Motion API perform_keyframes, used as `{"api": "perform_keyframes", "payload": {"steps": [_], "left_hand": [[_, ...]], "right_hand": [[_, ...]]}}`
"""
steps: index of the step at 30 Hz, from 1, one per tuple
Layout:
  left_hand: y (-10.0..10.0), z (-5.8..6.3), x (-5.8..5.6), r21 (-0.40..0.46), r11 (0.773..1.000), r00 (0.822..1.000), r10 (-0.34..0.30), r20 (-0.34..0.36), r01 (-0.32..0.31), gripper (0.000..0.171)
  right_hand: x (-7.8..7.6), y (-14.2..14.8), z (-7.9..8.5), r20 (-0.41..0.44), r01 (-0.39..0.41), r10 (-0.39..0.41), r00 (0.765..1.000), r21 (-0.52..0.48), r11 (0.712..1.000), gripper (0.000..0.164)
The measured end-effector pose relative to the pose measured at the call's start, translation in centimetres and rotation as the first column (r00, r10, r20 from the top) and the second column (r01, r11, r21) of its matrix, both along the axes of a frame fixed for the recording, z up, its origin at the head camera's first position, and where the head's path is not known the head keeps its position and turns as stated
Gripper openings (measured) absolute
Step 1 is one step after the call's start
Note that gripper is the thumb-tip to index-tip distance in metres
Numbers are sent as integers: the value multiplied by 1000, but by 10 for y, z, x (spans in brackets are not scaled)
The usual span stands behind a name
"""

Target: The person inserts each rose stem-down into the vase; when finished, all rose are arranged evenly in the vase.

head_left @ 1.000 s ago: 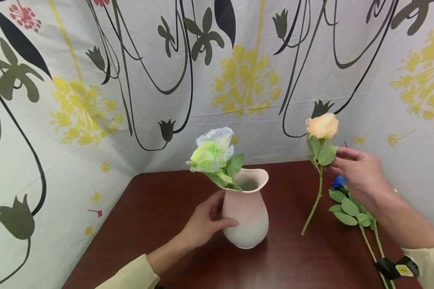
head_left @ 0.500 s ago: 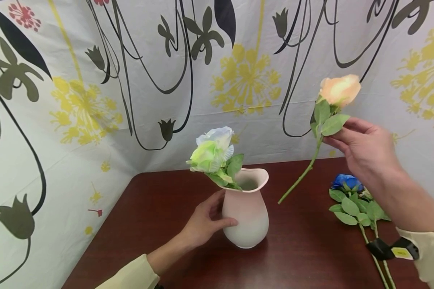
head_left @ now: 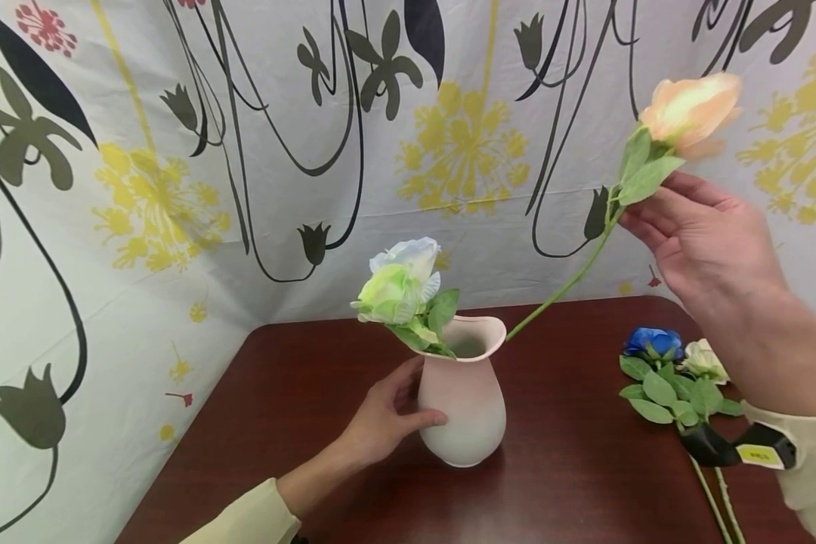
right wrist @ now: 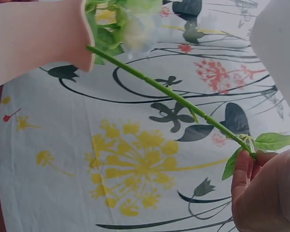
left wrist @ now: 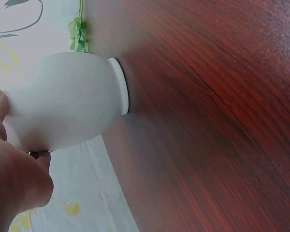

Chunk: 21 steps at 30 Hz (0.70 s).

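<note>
A pale pink-and-white vase [head_left: 464, 412] stands upright on the table, its mouth facing up. My left hand [head_left: 387, 419] holds the vase's left side, thumb across the front; the left wrist view shows the vase [left wrist: 72, 101] with its base on the wood. Green and pale blue-white roses [head_left: 401, 283] lean out over the vase's left rim. My right hand [head_left: 714, 234] pinches a peach rose [head_left: 690, 113] by its stem just under the leaves. The rose tilts, bloom up to the right, and its stem [right wrist: 169, 92] slants down to the vase's rim in the right wrist view.
On the table's right side lie a blue rose [head_left: 653, 342] and a cream-white rose [head_left: 703, 361], stems toward the front, partly under my right forearm. A flower-patterned cloth [head_left: 299, 189] hangs behind the dark red-brown table [head_left: 299, 393].
My right hand has lifted the peach rose up and to the right, tilting it more, and the stem's lower end has swung left to the vase's rim. My left hand and the vase stay put.
</note>
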<state>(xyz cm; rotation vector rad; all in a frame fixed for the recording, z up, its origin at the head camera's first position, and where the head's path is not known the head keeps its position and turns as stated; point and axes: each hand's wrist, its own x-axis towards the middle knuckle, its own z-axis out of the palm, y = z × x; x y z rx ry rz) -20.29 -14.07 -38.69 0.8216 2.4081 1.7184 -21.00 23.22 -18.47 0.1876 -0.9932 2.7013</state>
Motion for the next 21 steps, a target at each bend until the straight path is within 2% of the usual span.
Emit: {"api": "perform_keyframes", "payload": {"steps": [5,9,13,16,21], "left_hand": [[0,0,0,0,1000,1000,0,2,0,80],[1,0,0,-2,1000,1000,2,-1,-2,80],[1,0,0,-1,1000,1000,5,-2,-5,80],[1,0,0,-1,1000,1000,7,-2,-7,80],[1,0,0,-3,1000,1000,7,1,-7,80]], "right_hand": [[-1,-6,11,12,25,-25,1000,-2,1000,29],[-1,-15,10,-21,-9,10,1000,36,999,26],[1,-30,3,-57,-31,40,998,143,989,23],[1,-41,-5,-76,-16,37,996,255,967,21],[-1,-59,-21,-72,-19,50,996,374,927,16]]}}
